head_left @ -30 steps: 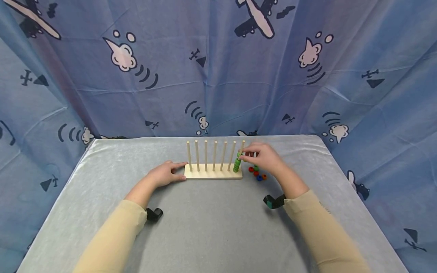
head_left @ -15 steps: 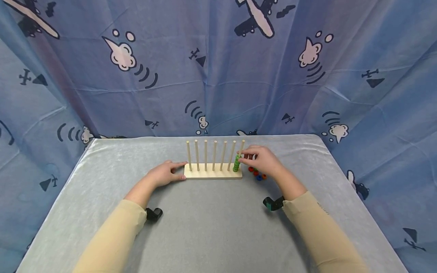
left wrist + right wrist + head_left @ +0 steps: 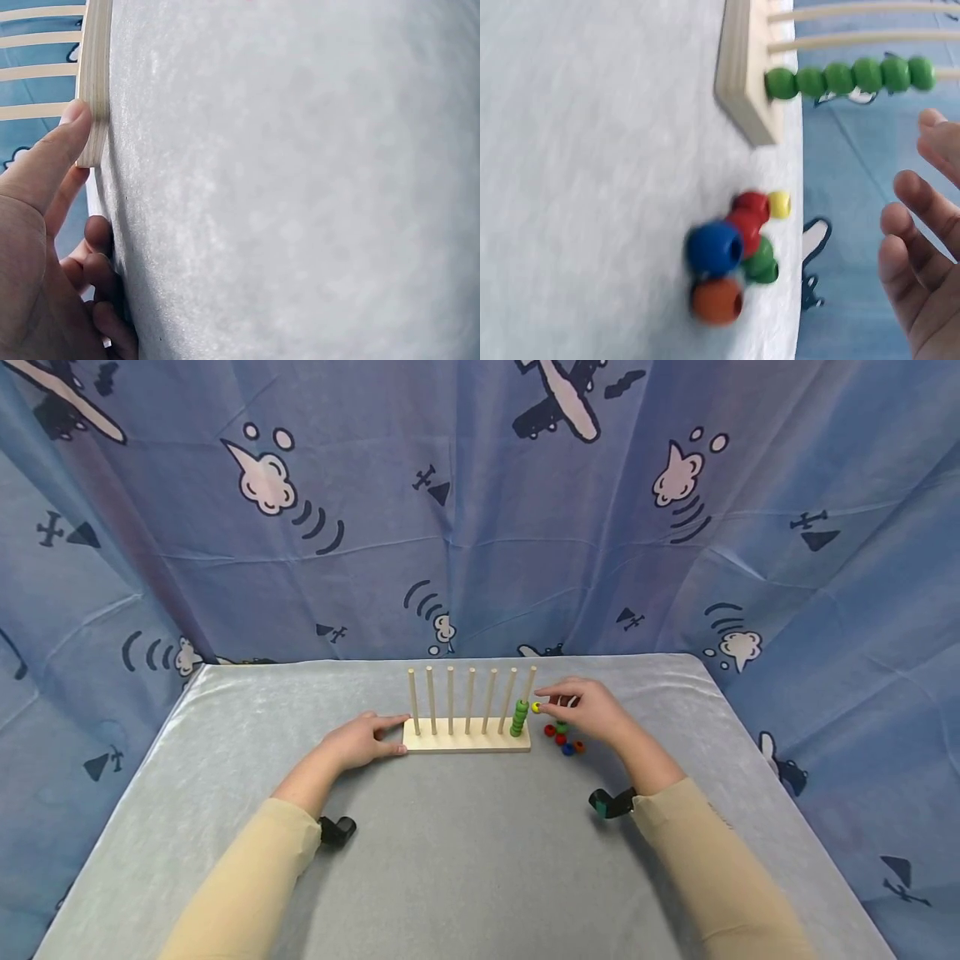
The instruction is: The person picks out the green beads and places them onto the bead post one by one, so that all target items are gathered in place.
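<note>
A pale wooden peg board (image 3: 467, 742) with a row of upright pegs stands on the table. My left hand (image 3: 354, 744) holds its left end, thumb (image 3: 61, 144) at the front and index finger behind. Several green beads (image 3: 838, 78) are stacked on the rightmost peg. Just right of that peg is my right hand (image 3: 588, 706), its fingers spread with nothing between them in the right wrist view. A yellow bead (image 3: 779, 204) lies on the table; from the head it appears by the right fingertips.
Loose red (image 3: 744, 229), blue (image 3: 714, 248), orange (image 3: 718, 301) and green beads (image 3: 760, 262) lie clustered right of the board. Grey-white cloth covers the table (image 3: 465, 843). A blue printed curtain (image 3: 495, 527) hangs behind.
My right hand lowered a green bead down the rightmost peg, let it go onto the stack and drew back to the right. The left hand stayed at the board's end.
</note>
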Tool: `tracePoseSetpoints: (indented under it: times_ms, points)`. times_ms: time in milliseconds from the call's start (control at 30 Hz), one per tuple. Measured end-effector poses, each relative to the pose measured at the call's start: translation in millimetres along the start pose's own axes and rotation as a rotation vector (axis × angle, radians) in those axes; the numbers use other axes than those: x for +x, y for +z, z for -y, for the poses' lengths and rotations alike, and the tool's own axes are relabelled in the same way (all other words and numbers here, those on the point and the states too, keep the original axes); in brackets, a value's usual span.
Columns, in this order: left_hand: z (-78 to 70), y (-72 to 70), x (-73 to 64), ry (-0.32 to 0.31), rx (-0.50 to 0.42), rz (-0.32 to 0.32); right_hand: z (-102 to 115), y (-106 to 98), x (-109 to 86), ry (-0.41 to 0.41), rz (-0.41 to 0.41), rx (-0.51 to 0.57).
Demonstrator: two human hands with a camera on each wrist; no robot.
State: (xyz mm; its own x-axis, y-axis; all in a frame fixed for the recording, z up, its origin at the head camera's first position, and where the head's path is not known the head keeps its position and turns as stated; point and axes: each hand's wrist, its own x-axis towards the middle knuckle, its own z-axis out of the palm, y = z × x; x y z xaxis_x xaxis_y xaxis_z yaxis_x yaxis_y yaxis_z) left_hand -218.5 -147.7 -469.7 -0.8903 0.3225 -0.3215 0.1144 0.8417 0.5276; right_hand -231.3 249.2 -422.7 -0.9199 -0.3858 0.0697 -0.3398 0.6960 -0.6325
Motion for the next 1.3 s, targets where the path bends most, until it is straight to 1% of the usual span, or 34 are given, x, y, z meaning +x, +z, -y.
tracePoseSetpoints:
  times_ms: [267, 400, 533, 867, 1033, 1233, 1300]
  points:
    - [-1.7, -2.2, -1.1, 0.002, 0.019, -0.005, -27, -9, -6.4, 0.061, 0.025, -0.017]
    - [-1.1, -2.1, -0.9, 0.005, 0.018, -0.006, -38, -13, -9.2, 0.078, 0.035, -0.038]
    - [0.1, -2.2, -0.6, 0.010, 0.012, -0.012, -48, -14, -9.1, 0.090, 0.062, -0.067]
    - [-0.7, -2.5, -1.9, 0.008, 0.007, -0.016, -61, -8, -3.5, 0.162, 0.161, -0.077]
    - [-1.9, -2.8, -2.7, 0.002, 0.001, -0.013, -65, -3, 2.1, 0.171, 0.182, -0.085]
    - [-0.9, -2.1, -2.5, 0.013, -0.002, -0.021, -70, 1, 5.1, 0.203, 0.198, -0.055]
    - [-0.2, -1.5, -2.3, 0.016, -0.007, -0.023, -72, 2, 5.7, 0.199, 0.205, -0.048]
